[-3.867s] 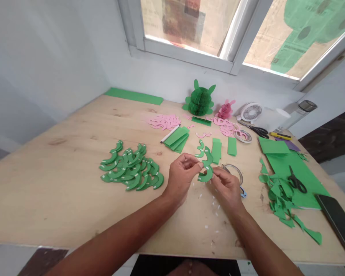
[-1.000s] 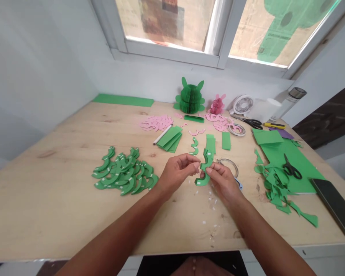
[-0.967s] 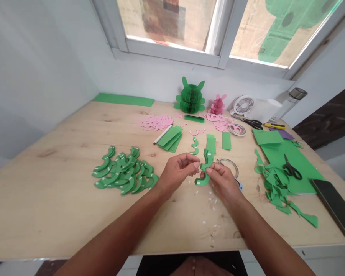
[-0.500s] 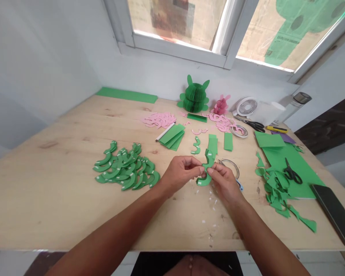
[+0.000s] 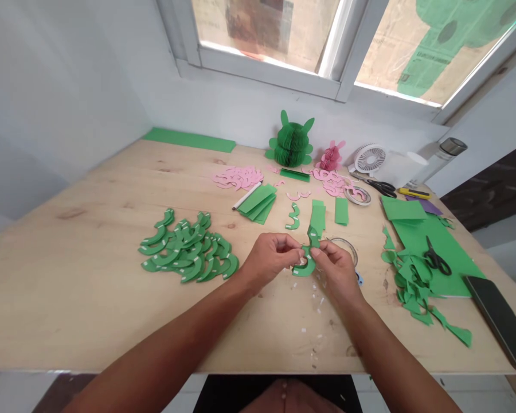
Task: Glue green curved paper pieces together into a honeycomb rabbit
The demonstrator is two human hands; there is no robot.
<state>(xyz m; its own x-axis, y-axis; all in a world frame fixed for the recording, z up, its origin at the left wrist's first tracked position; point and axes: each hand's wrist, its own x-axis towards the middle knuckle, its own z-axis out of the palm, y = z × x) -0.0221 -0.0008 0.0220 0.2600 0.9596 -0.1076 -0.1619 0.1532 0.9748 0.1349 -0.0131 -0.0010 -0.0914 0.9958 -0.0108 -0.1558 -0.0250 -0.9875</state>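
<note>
Over the table in front of me, a wavy green paper cutout (image 5: 306, 268) with small white strips on its face is held between my hands. My right hand (image 5: 339, 268) pinches its right edge with thumb and forefinger. From the other side, the closed thumb and fingertips of my left hand (image 5: 272, 258) grip it near its middle. Small white scraps (image 5: 320, 300) are scattered below. To the left lies a heap of similar green wavy cutouts (image 5: 193, 249) with white strips. A smaller wavy green piece (image 5: 293, 215) rests just beyond my hands.
Behind my right hand are a tape roll (image 5: 347, 248) and green paper strips (image 5: 318, 215). At right, black scissors (image 5: 436, 256) lie on green sheets, with green offcuts (image 5: 415, 287) and a phone (image 5: 499, 321) nearby. Pink cutouts (image 5: 238, 178) and a green paper figure (image 5: 290, 143) sit farther back.
The green cutout has tilted and dropped slightly, its upper end now lower. Both hands stay in nearly the same place, still on it.
</note>
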